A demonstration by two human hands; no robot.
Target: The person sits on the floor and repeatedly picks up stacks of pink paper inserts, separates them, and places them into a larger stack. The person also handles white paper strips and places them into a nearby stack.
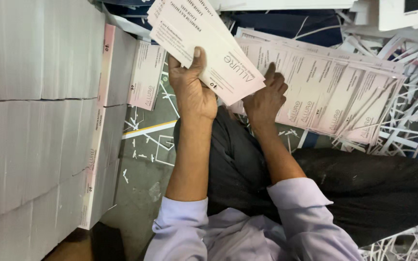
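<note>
Paper offcuts littered the floor; left hand (192, 87) pinched a light, floppy sheaf of printed cards (204, 43), best edge-gripped; right hand (265, 96) pressed flat, fingers spread, on the card pile (335, 92).

Two hands show: the left hand (192, 92) at the frame's centre and the right hand (265, 99) just right of it. The left one holds one fanned bundle of pale pink printed cards (204, 43); the number of cards in it cannot be told. One spread of overlapping printed sheets (330, 92) fills the upper right, with about eight visible. One loose card (146, 75) lies left of centre. Three tall white stacks (30, 121) line the left edge. The paper strips (407, 130) at right are too many to count.
</note>
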